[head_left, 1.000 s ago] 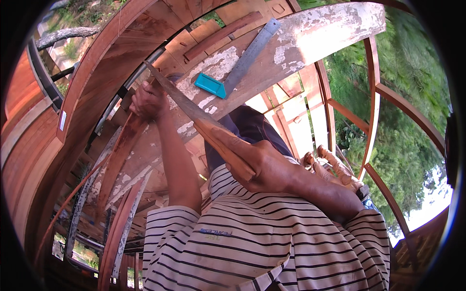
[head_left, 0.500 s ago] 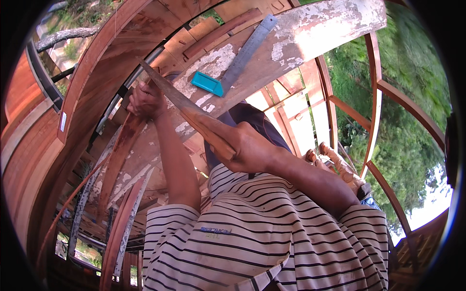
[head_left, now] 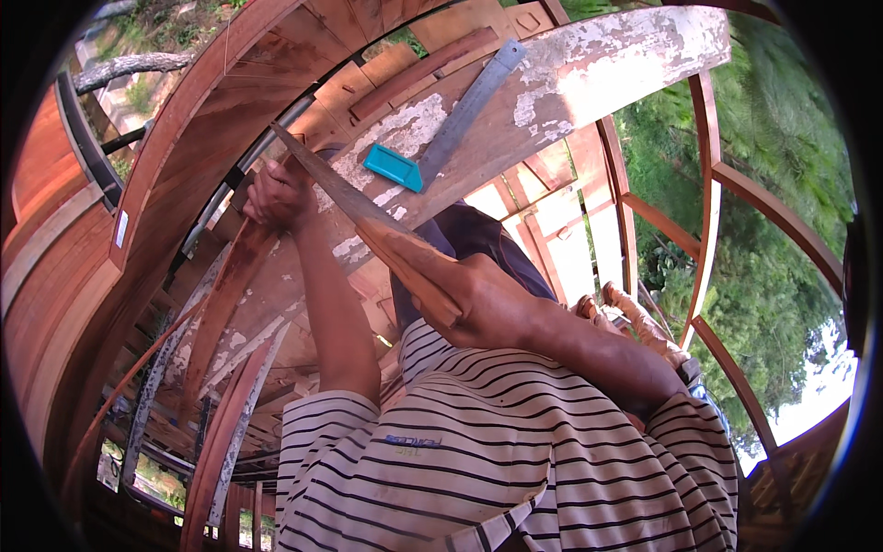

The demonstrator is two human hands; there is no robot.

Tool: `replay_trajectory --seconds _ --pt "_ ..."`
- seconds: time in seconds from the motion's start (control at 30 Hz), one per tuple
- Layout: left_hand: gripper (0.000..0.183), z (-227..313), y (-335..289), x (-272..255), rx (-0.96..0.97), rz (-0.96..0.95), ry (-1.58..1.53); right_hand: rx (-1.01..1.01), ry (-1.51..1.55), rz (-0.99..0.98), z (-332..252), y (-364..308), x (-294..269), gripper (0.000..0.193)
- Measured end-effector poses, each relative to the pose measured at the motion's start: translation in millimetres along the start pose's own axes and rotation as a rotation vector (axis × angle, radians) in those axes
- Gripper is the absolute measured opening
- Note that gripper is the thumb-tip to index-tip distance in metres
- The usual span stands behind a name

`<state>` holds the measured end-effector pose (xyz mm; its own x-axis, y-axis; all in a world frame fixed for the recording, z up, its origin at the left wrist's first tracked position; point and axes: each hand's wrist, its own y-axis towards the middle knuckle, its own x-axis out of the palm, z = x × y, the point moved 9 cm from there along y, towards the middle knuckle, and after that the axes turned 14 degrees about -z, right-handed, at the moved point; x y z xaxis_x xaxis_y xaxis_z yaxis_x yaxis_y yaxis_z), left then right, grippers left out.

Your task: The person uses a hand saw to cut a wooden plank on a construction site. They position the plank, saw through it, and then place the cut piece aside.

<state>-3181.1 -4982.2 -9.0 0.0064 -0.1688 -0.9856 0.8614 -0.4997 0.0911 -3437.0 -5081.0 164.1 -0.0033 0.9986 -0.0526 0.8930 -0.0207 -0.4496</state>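
Observation:
My right hand (head_left: 486, 299) is closed around the wooden handle of a handsaw (head_left: 338, 181). The narrow blade slants up and left, its tip passing just beyond my other hand. My left hand (head_left: 280, 194) grips a reddish-brown wooden strip (head_left: 223, 294) near its upper end, close beside the blade. That strip slopes down to the left across a plank with flaking white paint (head_left: 635, 66). Where the saw's teeth meet the strip is hard to make out. On the plank, right of the blade, lies a try square (head_left: 394, 166) with a teal stock and a grey metal blade.
A curved wooden frame (head_left: 175, 120) rises close to my left hand. Tall wooden ribs (head_left: 708, 202) stand at the right, with trees behind. Loose wood pieces (head_left: 423, 74) lie past the plank. At lower left, paint-stained uprights (head_left: 235, 442) stand near my left arm.
My right hand has drawn the saw a little back, down and to the right. My left hand keeps its grip on the strip, and the try square lies in the same place.

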Motion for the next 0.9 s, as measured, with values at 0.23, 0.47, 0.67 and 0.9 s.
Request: replay_trajectory --seconds 0.23,0.47,0.67,0.9 --pt "0.039 1.4 -0.9 1.6 0.032 0.047 -0.020 -0.067 0.029 0.068 0.9 26.5 -2.7 0.078" --pt "0.041 2.7 -2.0 0.0 0.055 0.041 -0.013 -0.080 0.068 0.056 0.9 16.9 -5.6 0.075" --pt "0.039 7.2 1.6 -5.0 0.054 0.046 -0.024 -0.052 0.049 0.051 -9.1 17.0 -10.2 0.072" --pt "0.038 3.5 -2.7 -3.6 0.040 0.079 -0.044 -0.074 0.033 0.052 -8.8 38.4 -12.5 0.075"
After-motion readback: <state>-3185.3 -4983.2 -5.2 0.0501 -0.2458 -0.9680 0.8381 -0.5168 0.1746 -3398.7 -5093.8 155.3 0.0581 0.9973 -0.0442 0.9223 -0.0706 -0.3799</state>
